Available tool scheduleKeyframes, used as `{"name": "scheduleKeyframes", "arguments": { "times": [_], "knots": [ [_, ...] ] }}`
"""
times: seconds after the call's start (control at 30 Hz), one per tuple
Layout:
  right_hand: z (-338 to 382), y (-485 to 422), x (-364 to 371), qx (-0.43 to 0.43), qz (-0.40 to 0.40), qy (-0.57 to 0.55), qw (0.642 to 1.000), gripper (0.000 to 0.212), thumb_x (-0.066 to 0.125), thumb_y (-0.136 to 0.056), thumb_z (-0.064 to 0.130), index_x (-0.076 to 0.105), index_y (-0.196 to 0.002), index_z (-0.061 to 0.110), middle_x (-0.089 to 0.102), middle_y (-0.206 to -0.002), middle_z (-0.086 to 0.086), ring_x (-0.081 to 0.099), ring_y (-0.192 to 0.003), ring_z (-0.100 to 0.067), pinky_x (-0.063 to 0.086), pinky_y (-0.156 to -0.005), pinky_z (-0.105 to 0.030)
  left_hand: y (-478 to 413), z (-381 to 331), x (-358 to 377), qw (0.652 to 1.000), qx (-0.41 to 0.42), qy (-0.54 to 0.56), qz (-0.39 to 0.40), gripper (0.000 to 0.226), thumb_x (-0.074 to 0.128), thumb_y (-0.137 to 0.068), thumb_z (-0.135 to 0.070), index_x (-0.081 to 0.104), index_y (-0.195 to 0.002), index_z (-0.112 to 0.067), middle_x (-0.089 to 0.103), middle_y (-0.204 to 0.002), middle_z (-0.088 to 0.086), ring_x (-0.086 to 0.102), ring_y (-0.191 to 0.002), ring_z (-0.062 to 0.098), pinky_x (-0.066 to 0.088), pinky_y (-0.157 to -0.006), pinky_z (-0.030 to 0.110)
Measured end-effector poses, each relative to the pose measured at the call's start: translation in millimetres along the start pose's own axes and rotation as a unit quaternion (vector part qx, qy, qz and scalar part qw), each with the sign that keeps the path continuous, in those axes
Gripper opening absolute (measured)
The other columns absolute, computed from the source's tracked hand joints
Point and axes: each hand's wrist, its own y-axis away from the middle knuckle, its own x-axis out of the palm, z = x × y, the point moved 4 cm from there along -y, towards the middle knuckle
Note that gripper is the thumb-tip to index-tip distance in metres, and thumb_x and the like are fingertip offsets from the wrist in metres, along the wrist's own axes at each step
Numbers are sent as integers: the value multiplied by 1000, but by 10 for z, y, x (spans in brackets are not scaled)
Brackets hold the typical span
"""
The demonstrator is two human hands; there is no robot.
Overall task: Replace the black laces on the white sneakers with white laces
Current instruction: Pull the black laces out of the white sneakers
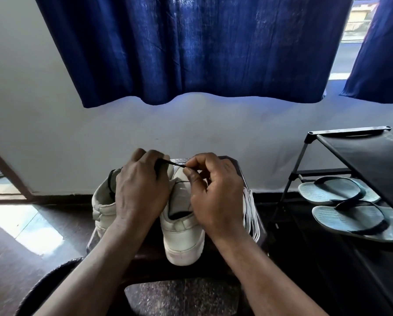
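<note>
Two white sneakers stand side by side on a small dark table [257, 226], heels toward me. The right sneaker [183, 233] is in plain view; the left sneaker [102, 208] is partly covered by my left hand [140, 190]. A black lace [173, 164] stretches taut between my hands above the shoes. My left hand grips one part of it with curled fingers. My right hand [213, 192] pinches the other part between thumb and fingertips. White laces [251, 213] lie on the table just right of the right sneaker. A loop of black lace [110, 182] hangs at the left sneaker's collar.
A black shoe rack [350, 156] stands to the right with a pair of grey flip-flops [350, 208] on its shelf. Blue curtains [191, 49] hang over the white wall behind the table. The floor is dark, with a sunlit patch at the left.
</note>
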Motion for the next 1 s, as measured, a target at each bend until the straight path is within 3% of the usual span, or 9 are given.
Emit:
{"name": "scheduleKeyframes", "arguments": {
  "times": [0.07,0.17,0.23,0.3,0.4,0.6,0.8,0.9,1.0],
  "knots": [
    [46,-46,-42,9,20,-30,999,12,79,-88,10,74,-96,18,72,-91,14,65,-87,-7,52,-79,-19,-59,31,-13,980,-77,178,41,23,59,-95,-12,77,-92,-25,68,-89,-11,62,-80,15,44,-71,33],
    [132,-47,-53,50,92,-103,989,16,78,-90,4,78,-100,16,76,-94,13,71,-92,-1,53,-79,-14,-98,86,-30,868,-187,454,69,21,58,-85,0,77,-83,-8,65,-82,7,51,-81,25,41,-73,35],
    [225,1,-45,68,126,-122,982,17,78,-90,4,78,-103,16,77,-93,14,72,-91,2,50,-79,-9,-70,151,-54,812,-226,534,71,19,57,-81,-1,74,-88,3,59,-82,16,48,-83,34,39,-77,45],
    [329,64,-22,87,156,-122,976,15,79,-90,7,78,-98,19,76,-88,15,72,-85,-1,51,-77,-11,-11,142,-103,778,-240,575,83,23,50,-86,-1,71,-96,3,50,-77,16,45,-68,32,42,-61,36],
    [506,175,40,160,209,-136,955,14,80,-89,15,76,-82,25,73,-80,15,69,-75,-6,50,-71,-17,58,64,-242,762,-220,603,81,29,44,-91,-2,73,-91,-6,42,-75,13,38,-60,23,30,-48,27],
    [951,461,94,289,223,-218,905,15,74,-88,10,75,-81,24,76,-90,8,73,-93,-15,59,-93,-44,254,6,-505,746,-203,628,91,14,53,-86,-19,59,-79,-9,47,-74,9,46,-68,18,39,-59,24],
    [1358,757,-49,307,149,-177,923,26,63,-83,-1,74,-80,23,75,-78,7,72,-76,-24,61,-73,-53,530,-95,-869,682,-194,687,158,16,48,-72,-23,48,-78,-8,36,-77,11,36,-68,21,34,-58,32],
    [1477,851,-92,327,117,-187,919,18,69,-83,4,72,-79,21,75,-76,-3,73,-77,-33,60,-72,-58,631,-188,-1124,698,-190,673,156,26,54,-77,-35,48,-79,-9,37,-76,12,35,-68,25,32,-59,35],
    [1658,855,-159,322,75,-199,922,18,78,-85,5,69,-81,21,75,-77,-2,72,-73,-22,61,-76,-54,754,-217,-1326,731,-238,619,160,59,40,-101,-66,53,-75,-14,51,-74,14,52,-63,24,42,-50,27]
  ]
}}
